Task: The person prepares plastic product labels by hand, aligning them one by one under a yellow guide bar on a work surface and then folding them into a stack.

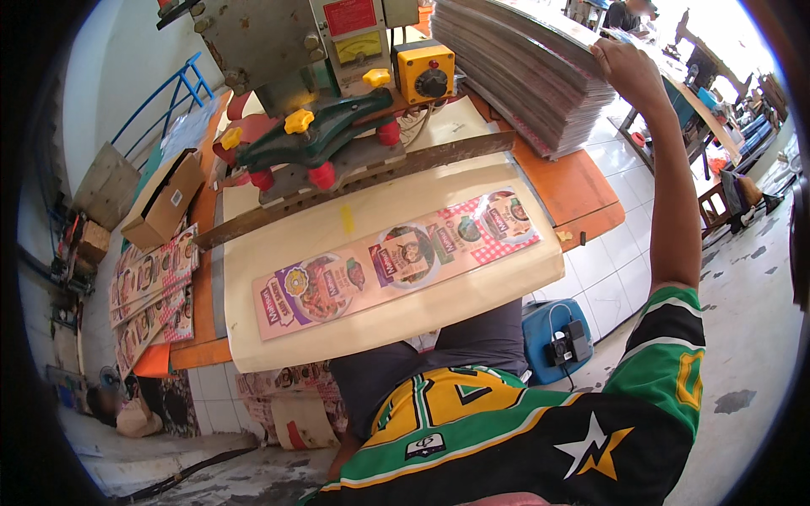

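While our right hand (626, 67) rests on the upper edge of the tall stack of printed sheets (523, 72) at the far right of the bench, fingers curled over it, our left hand stays out of view. We judge the slanting stack could slide off if we tug too hard; one printed sheet (396, 261) lies flat on the cream board (506, 282).

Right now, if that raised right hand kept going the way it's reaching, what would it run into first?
The right hand already lies on the top edge of the tall stack of printed sheets. Going on, it would push into that stack first, though depth is hard to judge.
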`<state>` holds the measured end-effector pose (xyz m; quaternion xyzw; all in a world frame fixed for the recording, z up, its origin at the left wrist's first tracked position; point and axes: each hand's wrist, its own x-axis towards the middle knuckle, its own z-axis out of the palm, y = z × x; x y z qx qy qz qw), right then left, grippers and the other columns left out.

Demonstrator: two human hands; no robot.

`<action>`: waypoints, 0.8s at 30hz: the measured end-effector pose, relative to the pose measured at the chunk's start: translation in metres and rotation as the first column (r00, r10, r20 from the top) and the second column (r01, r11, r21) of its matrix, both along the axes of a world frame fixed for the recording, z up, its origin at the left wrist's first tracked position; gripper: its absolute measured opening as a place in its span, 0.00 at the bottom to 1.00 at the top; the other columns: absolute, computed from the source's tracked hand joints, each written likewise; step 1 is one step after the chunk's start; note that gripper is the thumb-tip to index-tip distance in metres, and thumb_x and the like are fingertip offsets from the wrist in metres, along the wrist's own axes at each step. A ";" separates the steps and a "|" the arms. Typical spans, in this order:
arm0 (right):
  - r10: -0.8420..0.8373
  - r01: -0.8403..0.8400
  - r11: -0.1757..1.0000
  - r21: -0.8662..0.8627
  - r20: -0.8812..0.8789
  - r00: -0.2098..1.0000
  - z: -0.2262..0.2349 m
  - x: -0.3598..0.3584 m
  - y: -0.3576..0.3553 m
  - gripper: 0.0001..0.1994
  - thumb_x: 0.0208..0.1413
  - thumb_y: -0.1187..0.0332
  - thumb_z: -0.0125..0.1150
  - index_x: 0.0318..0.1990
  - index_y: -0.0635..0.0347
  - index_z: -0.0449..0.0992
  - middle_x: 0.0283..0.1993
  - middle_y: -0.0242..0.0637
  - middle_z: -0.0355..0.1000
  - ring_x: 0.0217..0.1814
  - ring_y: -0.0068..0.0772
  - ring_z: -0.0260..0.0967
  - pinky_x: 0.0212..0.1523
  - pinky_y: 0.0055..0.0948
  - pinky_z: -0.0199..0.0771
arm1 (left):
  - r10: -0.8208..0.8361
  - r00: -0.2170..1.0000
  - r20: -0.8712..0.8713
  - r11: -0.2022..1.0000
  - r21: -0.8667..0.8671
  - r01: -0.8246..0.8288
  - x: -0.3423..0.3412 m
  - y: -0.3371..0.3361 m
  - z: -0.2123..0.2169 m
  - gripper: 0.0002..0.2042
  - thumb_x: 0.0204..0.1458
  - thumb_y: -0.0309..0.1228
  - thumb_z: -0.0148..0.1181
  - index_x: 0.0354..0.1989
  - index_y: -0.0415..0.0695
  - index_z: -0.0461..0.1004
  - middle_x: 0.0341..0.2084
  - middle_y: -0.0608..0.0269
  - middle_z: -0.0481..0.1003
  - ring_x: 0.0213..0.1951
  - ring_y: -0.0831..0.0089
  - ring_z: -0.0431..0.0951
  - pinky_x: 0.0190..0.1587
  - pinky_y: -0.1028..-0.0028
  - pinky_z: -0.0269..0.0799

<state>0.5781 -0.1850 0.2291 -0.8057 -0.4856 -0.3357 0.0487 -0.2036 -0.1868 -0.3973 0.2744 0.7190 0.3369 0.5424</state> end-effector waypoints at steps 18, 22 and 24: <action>0.095 -0.100 0.985 -0.139 -0.040 0.995 0.025 0.025 0.016 0.11 0.58 0.66 0.60 0.38 0.66 0.83 0.42 0.51 0.80 0.45 0.53 0.79 0.50 0.46 0.77 | 0.645 0.705 -0.296 0.484 0.872 -0.077 -0.039 0.098 0.167 0.16 0.72 0.36 0.51 0.49 0.31 0.70 0.42 0.52 0.73 0.40 0.65 0.71 0.48 0.66 0.70; 0.169 -0.158 0.975 -0.157 0.060 0.984 0.024 0.029 0.019 0.13 0.54 0.70 0.65 0.47 0.64 0.82 0.44 0.52 0.80 0.48 0.54 0.79 0.52 0.47 0.77 | 0.688 0.671 -0.277 0.377 0.926 -0.005 -0.042 0.107 0.222 0.15 0.72 0.35 0.51 0.48 0.31 0.69 0.42 0.54 0.71 0.41 0.68 0.69 0.50 0.68 0.69; 0.133 -0.115 0.977 -0.181 0.087 0.987 0.024 0.024 0.023 0.17 0.53 0.72 0.67 0.51 0.63 0.80 0.44 0.53 0.80 0.48 0.55 0.78 0.52 0.48 0.77 | 0.681 0.698 -0.221 0.313 0.950 -0.004 -0.033 0.113 0.247 0.14 0.72 0.34 0.51 0.48 0.31 0.69 0.41 0.55 0.71 0.42 0.69 0.69 0.50 0.69 0.69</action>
